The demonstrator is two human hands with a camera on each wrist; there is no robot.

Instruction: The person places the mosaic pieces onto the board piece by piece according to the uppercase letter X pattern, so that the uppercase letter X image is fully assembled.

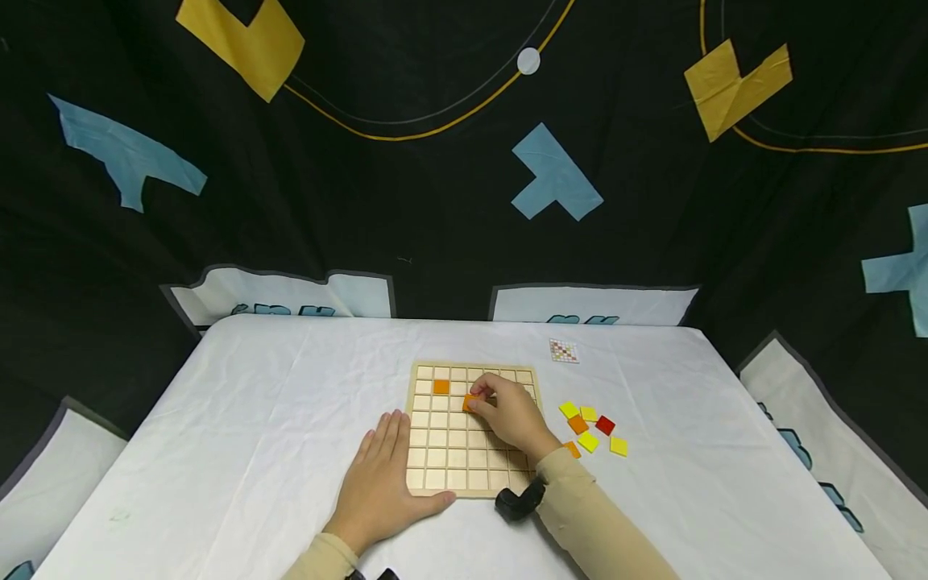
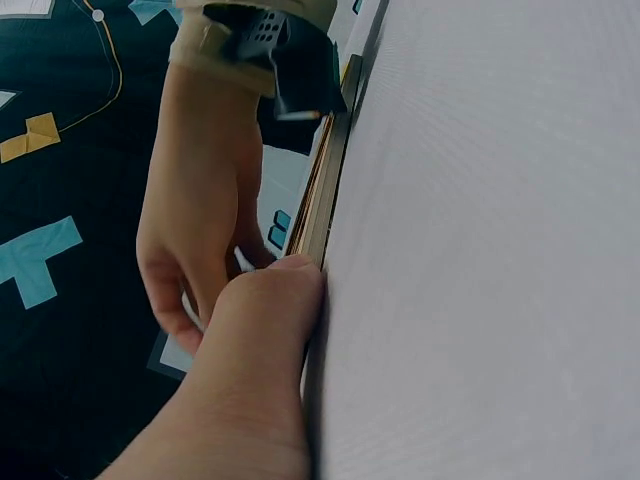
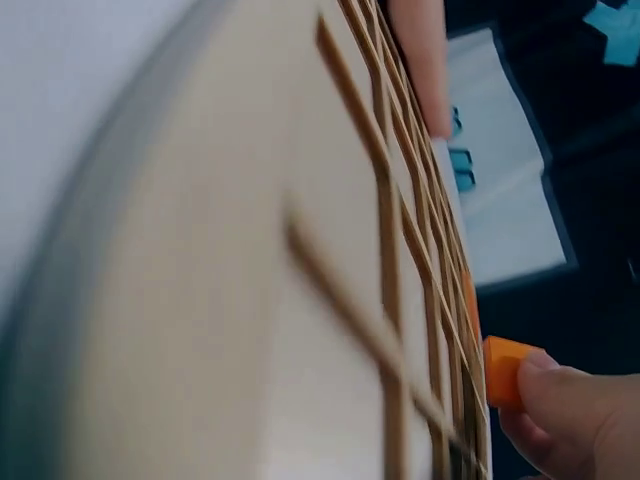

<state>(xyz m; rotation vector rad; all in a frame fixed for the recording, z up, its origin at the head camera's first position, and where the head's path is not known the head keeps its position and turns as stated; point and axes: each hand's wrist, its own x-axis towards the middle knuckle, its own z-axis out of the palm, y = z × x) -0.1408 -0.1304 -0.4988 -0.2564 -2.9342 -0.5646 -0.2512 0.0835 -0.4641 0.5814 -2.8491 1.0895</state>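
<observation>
A square wooden grid board (image 1: 437,457) lies on the white table. My left hand (image 1: 379,483) rests flat at the board's left side, fingers straight along the edge and thumb by the near edge. In the left wrist view that thumb (image 2: 270,295) touches the board's rim. Over the upper middle of the board, my right hand (image 1: 513,415) pinches an orange square tile (image 1: 467,403) between thumb and fingers. The right wrist view shows this tile (image 3: 505,372) tilted, close to the grid surface. Another orange tile (image 1: 441,387) sits in a cell further left.
Right of the board lie several loose tiles: yellow ones (image 1: 588,442), orange ones (image 1: 577,424) and a red one (image 1: 605,425). A small card with a coloured pattern (image 1: 564,350) lies behind them. A black device (image 1: 520,501) is on the right wrist. Dark cloth (image 1: 435,209) hangs behind the table.
</observation>
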